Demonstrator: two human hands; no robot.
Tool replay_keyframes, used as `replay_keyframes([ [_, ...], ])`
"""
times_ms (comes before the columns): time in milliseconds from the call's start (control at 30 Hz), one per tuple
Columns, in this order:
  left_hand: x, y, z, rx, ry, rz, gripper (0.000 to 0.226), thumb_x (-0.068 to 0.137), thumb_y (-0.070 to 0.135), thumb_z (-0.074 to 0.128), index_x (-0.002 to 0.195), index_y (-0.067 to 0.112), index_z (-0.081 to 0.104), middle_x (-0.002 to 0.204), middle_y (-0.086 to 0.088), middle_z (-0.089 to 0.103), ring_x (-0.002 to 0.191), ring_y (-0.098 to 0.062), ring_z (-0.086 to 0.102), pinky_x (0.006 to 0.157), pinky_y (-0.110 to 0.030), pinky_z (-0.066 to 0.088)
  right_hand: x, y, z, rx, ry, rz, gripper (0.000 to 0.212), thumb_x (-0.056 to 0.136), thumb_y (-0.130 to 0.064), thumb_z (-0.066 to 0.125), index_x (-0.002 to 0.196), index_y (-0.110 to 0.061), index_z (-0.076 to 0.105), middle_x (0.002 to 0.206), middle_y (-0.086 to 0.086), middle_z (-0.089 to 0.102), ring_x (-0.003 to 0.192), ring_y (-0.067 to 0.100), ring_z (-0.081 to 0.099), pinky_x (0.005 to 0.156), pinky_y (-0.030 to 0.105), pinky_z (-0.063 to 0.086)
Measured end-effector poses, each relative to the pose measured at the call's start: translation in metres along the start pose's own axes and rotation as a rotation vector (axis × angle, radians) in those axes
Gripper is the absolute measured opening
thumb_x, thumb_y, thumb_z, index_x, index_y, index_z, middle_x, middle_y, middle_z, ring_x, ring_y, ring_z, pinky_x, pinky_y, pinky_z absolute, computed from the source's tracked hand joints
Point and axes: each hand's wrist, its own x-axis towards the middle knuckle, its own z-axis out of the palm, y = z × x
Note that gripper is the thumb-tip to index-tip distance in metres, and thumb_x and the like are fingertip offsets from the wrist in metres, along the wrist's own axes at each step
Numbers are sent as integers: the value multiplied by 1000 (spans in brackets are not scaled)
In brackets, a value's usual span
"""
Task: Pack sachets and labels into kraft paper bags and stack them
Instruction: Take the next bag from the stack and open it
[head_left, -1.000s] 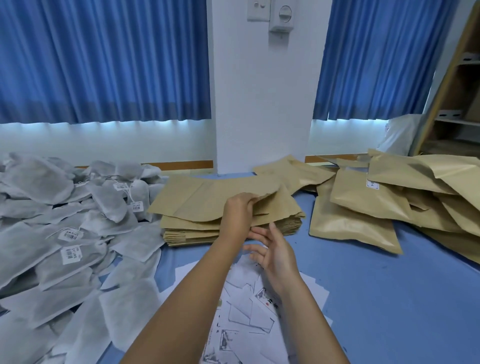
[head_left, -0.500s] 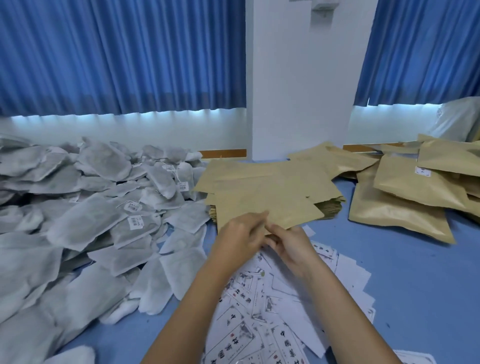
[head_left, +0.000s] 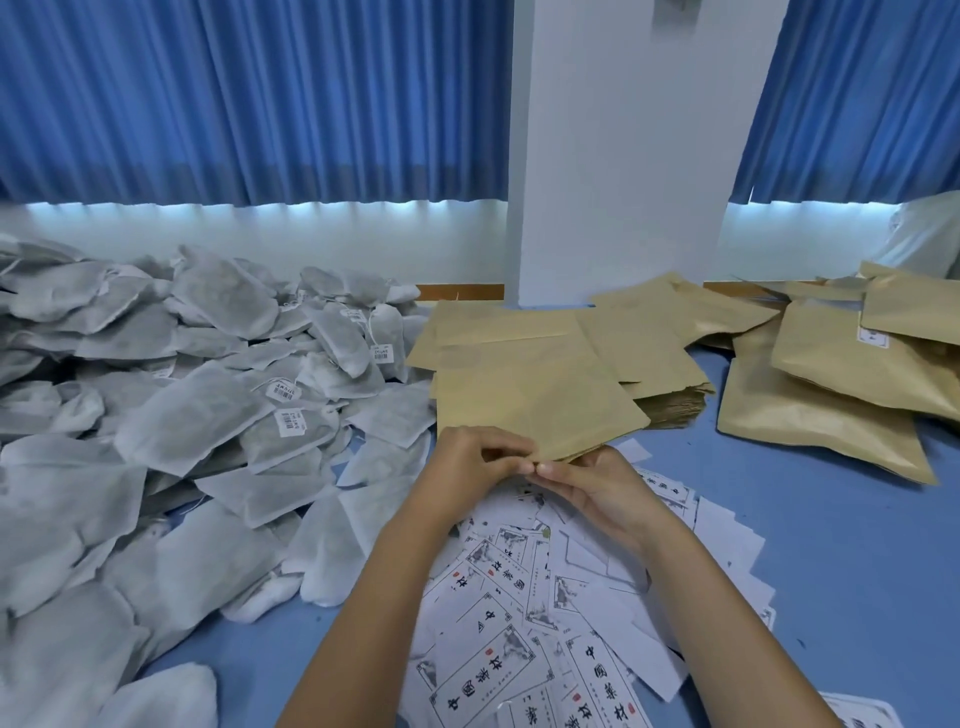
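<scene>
- Progress looks early in the present cycle: one empty kraft bag (head_left: 535, 400) is in hand, and neither a sachet nor a label is visibly in it yet.
- Done so far, judging by the layout: several filled bags (head_left: 821, 410), puffy and overlapping, lie at about 2 o'clock from the hands. It is a loose heap more than a neat stack.
- Left to do seems large. A wide pile of grey sachets (head_left: 182, 415) spreads at 9 to 10 o'clock. A thick stack of empty bags (head_left: 670, 405) sits at 12 to 1 o'clock. Printed labels (head_left: 519, 623) lie scattered at 6 o'clock under the forearms, on the blue surface (head_left: 831, 571).
- The left hand (head_left: 478, 462) and right hand (head_left: 597, 488) meet at the near edge of the kraft bag. Both sets of fingers (head_left: 511, 457) are curled and pinch that edge, probably to part its mouth; whether it has opened cannot be told.
- Compared with a second ago: then the left hand reached onto the stack's top while the right hand waited open just beside it. Half a second ago the two hands were closing together at the bag's near edge.
- Now the bag overhangs the stack towards 6 o'clock, its far part resting on the stack.
</scene>
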Motion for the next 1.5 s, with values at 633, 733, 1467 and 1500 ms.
replay_keyframes([
  [633,-5,10,28,577,213,204,8,77,-3,63,82,-3,57,85,-17,63,81,-30,59,63,-41,48,7,14,29,-269,272,-59,34,98,1,34,81,3,63,80,22,68,79,30,66,74,27,53],
  [733,-9,19,31,583,346,229,15,66,-7,71,71,-3,57,63,-14,57,57,-30,58,42,-34,47,7,8,33,-266,285,-59,29,99,-3,38,78,-3,59,80,21,59,82,29,59,53,15,46],
  [1467,-6,26,1,344,733,460,32,67,-25,49,80,-3,69,84,-12,60,75,-7,53,68,-5,39,7,10,9,-600,551,-87,53,79,14,32,103,-25,57,57,6,60,42,18,50,43,24,40],
  [1500,-5,25,-2,319,733,473,34,66,-27,49,79,-3,69,84,-12,61,78,-8,54,72,-5,40,7,10,12,-649,551,-113,57,79,15,32,106,-28,56,63,4,62,46,19,53,45,24,42],
])
